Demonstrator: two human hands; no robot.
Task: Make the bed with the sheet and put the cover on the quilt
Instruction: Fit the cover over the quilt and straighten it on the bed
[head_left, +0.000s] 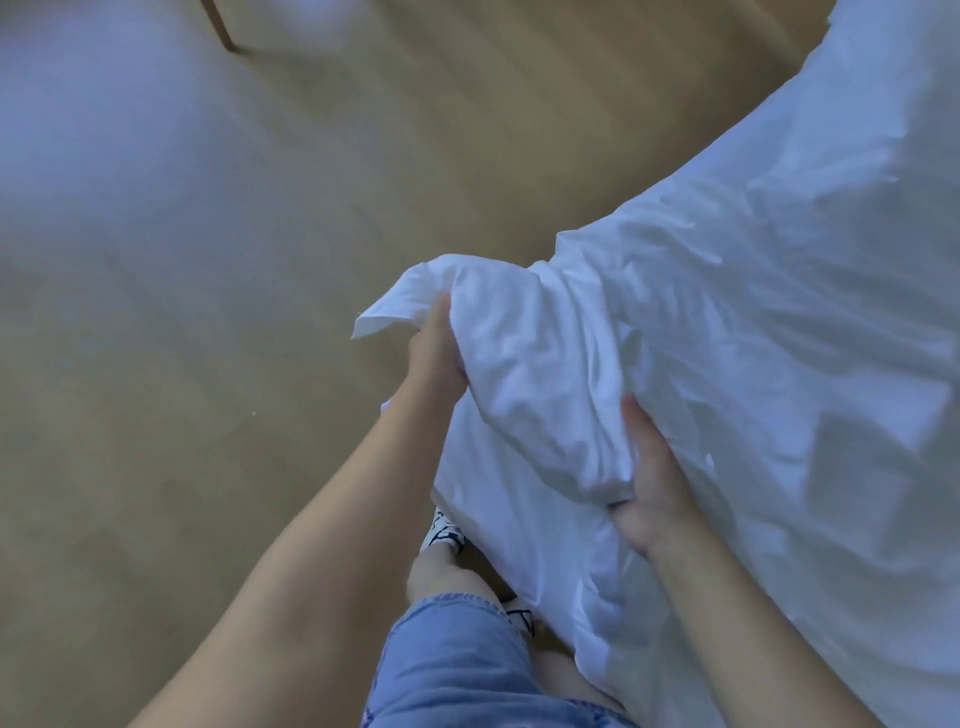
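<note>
**Both hands gripping bunched corner of white bedding, off bed edge**

Containers: none plain to see. Cannot tell whether the white bedding (753, 338) is sheet or cover, or whether any quilt sits inside it; held bunch looks thick and padded, no opening visible.

Hands: left hand (435, 353) closed on the upper end of the bunch, fingers buried in the cloth. Right hand (652, 488) closed on the lower end from underneath, thumb up along the fabric, fingertips hidden under the fold. Bunch spans between the two hands, lifted clear of the floor.

Location: bedding fills the right side of the view, wrinkled, spreading from the hands toward upper right; lower edge hanging down in front of the legs.

Around: tan floor (208, 364) across left and top. Wooden leg (221, 26) of some furniture at top left, well apart from the bedding. Denim shorts (457, 660) at bottom centre, patterned shoe (441, 532) just below the left forearm, partly covered by hanging cloth. View blurred.

Orientation: long axis of the held bunch running upper left to lower right. Loose corner flap (376, 322) sticking out past the left hand, pointing left toward the floor.
</note>
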